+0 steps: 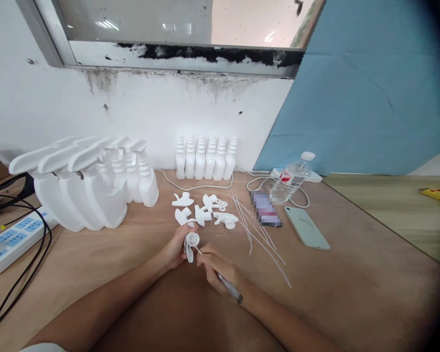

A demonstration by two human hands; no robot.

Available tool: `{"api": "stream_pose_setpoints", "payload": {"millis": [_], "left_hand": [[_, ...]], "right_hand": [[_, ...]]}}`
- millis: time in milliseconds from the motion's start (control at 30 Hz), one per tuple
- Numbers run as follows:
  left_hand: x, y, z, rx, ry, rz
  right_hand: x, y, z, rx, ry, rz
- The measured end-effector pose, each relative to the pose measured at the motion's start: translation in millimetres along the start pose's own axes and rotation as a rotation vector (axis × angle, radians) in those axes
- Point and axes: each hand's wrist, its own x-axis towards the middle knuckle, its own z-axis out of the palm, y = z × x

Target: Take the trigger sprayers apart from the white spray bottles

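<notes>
My left hand (175, 248) grips a white trigger spray head (192, 239), its round, open underside facing up. In my right hand (218, 266) is a slim screwdriver-like tool (230, 288) with a clear grey handle. Its thin shaft points at the round opening of the spray head; whether the tip touches inside is too small to tell. Just beyond my hands lie several more white spray heads (202, 215) on the brown table (308, 298). Thin white dip tubes (258, 232) are strewn to the right of them.
Large white spray bottles (91, 195) stand at left, beside a power strip (20, 237) and black cables. Small white bottles (205, 159) line the wall. To the right are a phone (266, 208), a pale green phone (307, 228) and a clear plastic bottle (288, 181).
</notes>
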Motion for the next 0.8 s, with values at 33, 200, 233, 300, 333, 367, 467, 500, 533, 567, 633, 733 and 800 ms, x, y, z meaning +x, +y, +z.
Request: {"api": "stream_pose_setpoints", "payload": {"millis": [33, 200, 233, 300, 333, 367, 467, 500, 533, 567, 633, 733, 800], "left_hand": [[0, 0, 0.0, -0.008, 0.003, -0.012], [0, 2, 3.1, 0.016, 0.026, 0.001], [0, 2, 4.1, 0.034, 0.038, 0.008], [-1, 2, 5.3, 0.068, 0.067, 0.006], [-2, 2, 5.5, 0.076, 0.079, 0.003], [-1, 2, 5.3, 0.079, 0.086, 0.0], [-1, 1, 4.0, 0.058, 0.069, -0.006], [0, 1, 3.6, 0.044, 0.062, -0.009], [0, 1, 3.3, 0.028, 0.057, -0.014], [1, 1, 3.1, 0.011, 0.053, -0.016], [1, 1, 2.9, -0.037, 0.049, -0.027], [3, 1, 2.2, -0.126, 0.042, -0.089], [4, 1, 1.4, -0.172, 0.021, -0.132]], "right_hand": [[0, -1, 0, -0.041, 0.006, 0.005], [5, -3, -2, -0.07, 0.13, 0.045], [5, -3, -2, -0.072, 0.155, 0.052], [7, -2, -3, -0.088, 0.19, 0.048], [8, -1, -3, -0.1, 0.196, 0.029], [8, 0, -3, -0.115, 0.191, 0.001], [9, 5, -5, -0.166, 0.114, -0.094], [9, 7, -6, -0.177, 0.084, -0.12], [9, 9, -8, -0.184, 0.056, -0.139], [9, 10, -9, -0.192, 0.033, -0.152], [8, 12, -13, -0.228, -0.015, -0.161], [6, 13, -15, -0.305, -0.06, -0.192], [5, 13, -15, -0.334, -0.053, -0.219]]}}
